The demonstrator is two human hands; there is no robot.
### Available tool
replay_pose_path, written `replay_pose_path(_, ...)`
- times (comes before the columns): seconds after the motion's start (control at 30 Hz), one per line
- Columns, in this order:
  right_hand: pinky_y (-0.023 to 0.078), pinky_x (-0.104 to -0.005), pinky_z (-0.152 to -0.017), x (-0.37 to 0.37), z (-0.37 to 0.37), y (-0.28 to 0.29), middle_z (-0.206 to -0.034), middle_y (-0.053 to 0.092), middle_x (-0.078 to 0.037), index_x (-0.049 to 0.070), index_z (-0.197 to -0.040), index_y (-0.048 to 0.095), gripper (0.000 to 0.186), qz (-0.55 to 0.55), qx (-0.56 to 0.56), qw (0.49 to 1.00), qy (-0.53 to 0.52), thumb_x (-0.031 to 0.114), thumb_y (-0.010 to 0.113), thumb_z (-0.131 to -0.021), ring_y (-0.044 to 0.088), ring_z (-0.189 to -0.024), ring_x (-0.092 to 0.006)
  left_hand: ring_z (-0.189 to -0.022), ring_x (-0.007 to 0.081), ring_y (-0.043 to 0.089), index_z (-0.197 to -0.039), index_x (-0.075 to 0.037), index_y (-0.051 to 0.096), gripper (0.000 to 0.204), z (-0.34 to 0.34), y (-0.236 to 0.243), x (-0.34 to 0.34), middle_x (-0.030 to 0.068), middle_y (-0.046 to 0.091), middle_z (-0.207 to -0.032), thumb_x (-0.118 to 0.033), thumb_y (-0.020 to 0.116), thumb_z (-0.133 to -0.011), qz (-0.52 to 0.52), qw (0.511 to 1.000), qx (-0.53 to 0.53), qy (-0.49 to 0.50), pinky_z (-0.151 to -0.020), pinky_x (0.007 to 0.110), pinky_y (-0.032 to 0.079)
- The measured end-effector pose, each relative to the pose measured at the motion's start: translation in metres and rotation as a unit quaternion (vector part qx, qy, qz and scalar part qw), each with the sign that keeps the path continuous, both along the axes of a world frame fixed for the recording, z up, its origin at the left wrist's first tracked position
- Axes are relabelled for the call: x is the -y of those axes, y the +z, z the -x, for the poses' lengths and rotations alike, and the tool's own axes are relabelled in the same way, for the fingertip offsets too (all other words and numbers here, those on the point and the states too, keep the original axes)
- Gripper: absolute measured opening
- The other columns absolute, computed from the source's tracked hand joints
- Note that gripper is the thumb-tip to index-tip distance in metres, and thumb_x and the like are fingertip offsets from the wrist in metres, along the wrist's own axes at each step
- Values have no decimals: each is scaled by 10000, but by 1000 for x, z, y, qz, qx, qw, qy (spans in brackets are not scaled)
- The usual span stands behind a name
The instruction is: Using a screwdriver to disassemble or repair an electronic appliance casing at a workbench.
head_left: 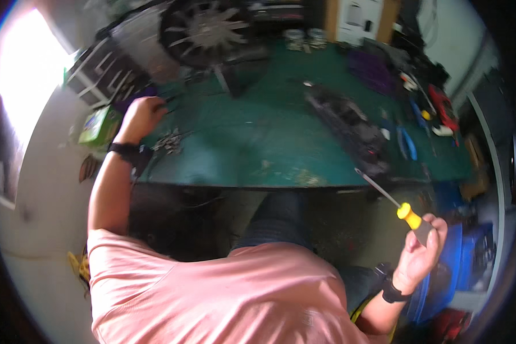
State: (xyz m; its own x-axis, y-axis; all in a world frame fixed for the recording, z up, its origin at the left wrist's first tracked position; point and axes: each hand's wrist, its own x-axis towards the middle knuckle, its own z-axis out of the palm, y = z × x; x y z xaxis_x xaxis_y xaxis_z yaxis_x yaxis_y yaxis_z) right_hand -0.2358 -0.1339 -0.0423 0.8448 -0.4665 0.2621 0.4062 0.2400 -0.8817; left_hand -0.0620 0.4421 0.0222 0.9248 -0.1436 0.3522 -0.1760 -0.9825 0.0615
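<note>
My right hand (423, 252) is closed round the grey and yellow handle of a screwdriver (408, 213), held off the table's front edge at the right. Its thin shaft points up and left, toward a long black plastic part (347, 123) lying on the green table (241, 143). My left hand (143, 117) is over the table's left side with its fingers curled. Motion blurs it, and I cannot make out what is in its fingers. Just below and right of it lies a small pile of metal screws or fittings (169, 141).
A spoked wheel (209, 31) stands at the back left, beside a drawer unit (103, 71) and a green box (99, 126). On the right lie blue-handled pliers (407, 143), a red tool (443, 107) and a purple cloth (370, 70). Jars (305, 39) stand at the back.
</note>
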Motion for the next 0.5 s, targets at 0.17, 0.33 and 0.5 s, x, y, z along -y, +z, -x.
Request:
replay_pose_path(0.17,448,-239,-546,22,0,-32,-999,615,-95,19,-1201,528,351,-190,4,981,-25,256,565,-945,554,-677,-144,-783,216,643,-1032,33,672,300,-19,35,132,138,664,-910,-109,742,-777,93,987,58,-113,-720,328,509)
replay_pose_path(0.33,498,-257,-573,39,22,-53,-913,639,-91,6,-1227,540,359,-278,-24,960,-36,228,580,-948,607,-697,-164,-1065,341,583,-1188,-7,609,629,-27,38,288,180,617,-1124,-204,828,-633,23,906,-37,-422,-929,390,463)
replay_pose_path(0.5,505,-272,-569,62,52,-58,-930,651,-129,-15,-1224,549,332,-168,-17,984,-51,144,586,-935,623,-706,-172,-1180,366,503,-1299,-49,530,808,-28,4,414,189,537,-1266,-207,848,-573,-62,841,-79,-531,-1016,428,413)
